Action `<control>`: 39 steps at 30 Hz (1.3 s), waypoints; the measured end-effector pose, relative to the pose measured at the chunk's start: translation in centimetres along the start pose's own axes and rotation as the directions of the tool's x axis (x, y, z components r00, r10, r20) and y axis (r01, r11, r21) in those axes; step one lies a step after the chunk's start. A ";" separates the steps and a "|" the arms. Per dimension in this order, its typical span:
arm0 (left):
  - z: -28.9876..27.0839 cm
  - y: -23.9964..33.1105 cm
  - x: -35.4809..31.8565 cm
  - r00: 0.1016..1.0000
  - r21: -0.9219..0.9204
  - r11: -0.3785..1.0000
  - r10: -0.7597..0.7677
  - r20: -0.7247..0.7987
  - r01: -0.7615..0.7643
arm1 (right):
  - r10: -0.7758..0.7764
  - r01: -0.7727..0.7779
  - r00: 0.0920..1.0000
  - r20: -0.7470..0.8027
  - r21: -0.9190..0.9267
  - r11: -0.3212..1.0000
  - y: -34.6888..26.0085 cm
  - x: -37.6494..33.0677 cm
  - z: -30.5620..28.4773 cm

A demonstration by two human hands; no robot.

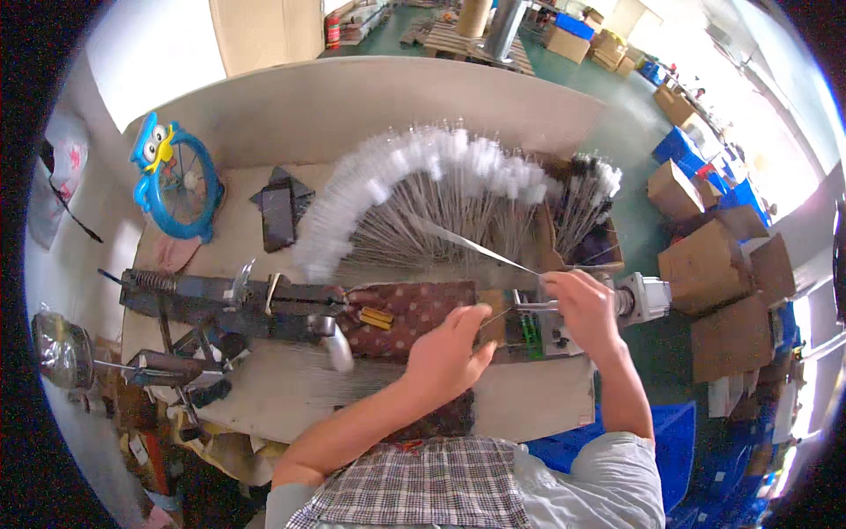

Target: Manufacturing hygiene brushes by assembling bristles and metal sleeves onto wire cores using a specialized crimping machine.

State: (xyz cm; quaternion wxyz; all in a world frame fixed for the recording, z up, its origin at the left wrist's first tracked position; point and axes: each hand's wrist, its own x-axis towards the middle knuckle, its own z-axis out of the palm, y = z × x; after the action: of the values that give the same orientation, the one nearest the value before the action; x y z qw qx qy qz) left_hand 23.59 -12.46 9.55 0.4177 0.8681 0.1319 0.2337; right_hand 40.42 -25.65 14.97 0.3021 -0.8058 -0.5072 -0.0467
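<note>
Right hand (pixel 582 304) pinches a thin wire (pixel 476 247) at its near-right end, just left of the motor (pixel 648 298); wire's long axis runs far-left over the fanned white brushes (pixel 423 172). Left hand (pixel 449 353) half-curled, fingertips on the patterned cloth (pixel 414 309), grasp cannot be told. Open bench (pixel 546 401) near the right edge; clamp machine (pixel 220 304) crowds the left, wall far.

Brushes (pixel 423 189) fanned behind machine (pixel 264 304) — fan (pixel 176 181) left; boxes (pixel 714 264) right.
</note>
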 end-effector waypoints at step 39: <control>-6.8 -10.8 -7.1 0.729 -0.118 0.750 -0.661 -0.178 0.651 | -0.471 0.443 0.865 0.174 0.177 0.879 -11.3 7.4 16.4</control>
State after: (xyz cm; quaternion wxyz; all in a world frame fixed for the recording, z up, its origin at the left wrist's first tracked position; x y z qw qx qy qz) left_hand 13.60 -4.29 2.66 0.4773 0.7260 0.4670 0.1640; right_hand 30.66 -7.63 9.38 0.2788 -0.6409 -0.7152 0.0027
